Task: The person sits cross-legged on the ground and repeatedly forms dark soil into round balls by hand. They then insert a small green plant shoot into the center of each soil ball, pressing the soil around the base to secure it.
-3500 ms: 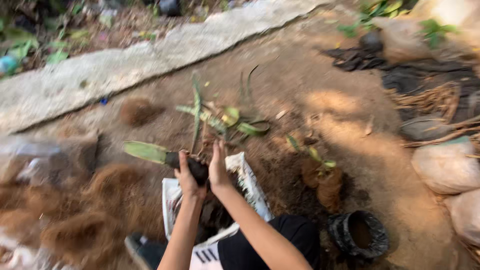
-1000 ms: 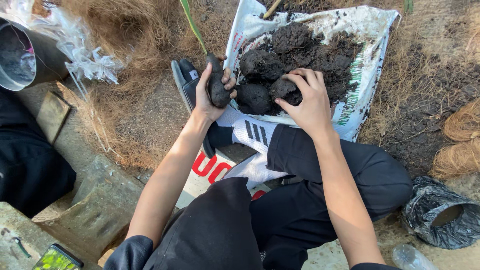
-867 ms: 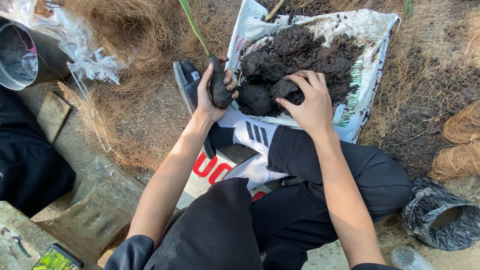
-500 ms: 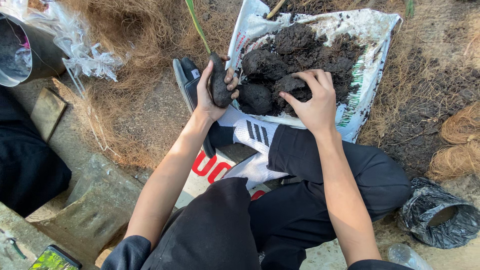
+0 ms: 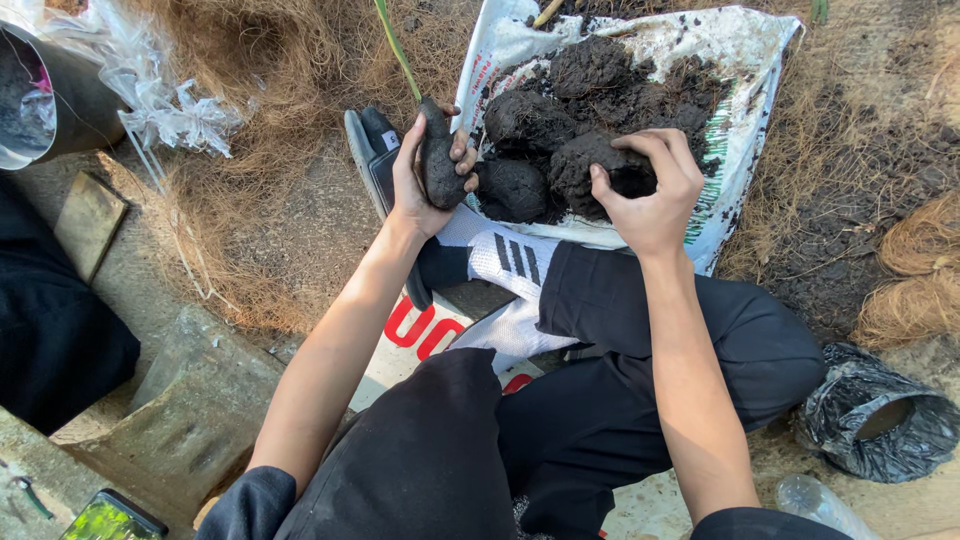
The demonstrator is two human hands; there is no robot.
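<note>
My left hand (image 5: 418, 185) is wrapped around a dark, soil-coated plant base (image 5: 440, 165) with a thin green leaf (image 5: 395, 45) rising from it. My right hand (image 5: 650, 190) grips a clump of dark soil (image 5: 590, 165) on an opened white plastic sack (image 5: 740, 70). Several more soil clumps (image 5: 535, 115) lie heaped on the sack between the two hands. My legs in black trousers (image 5: 620, 340) and white socks (image 5: 510, 265) are folded under my arms.
Brown coconut fibre (image 5: 270, 70) covers the ground at upper left, with more fibre bundles (image 5: 920, 270) at the right. A metal bucket with clear plastic (image 5: 60, 90) stands far left. A black plastic pot bag (image 5: 880, 425) lies lower right. Concrete blocks (image 5: 190, 410) sit lower left.
My right hand has closed over a soil clump and lifted it slightly toward me. My left hand keeps the plant base in the same place. The view has shifted a little.
</note>
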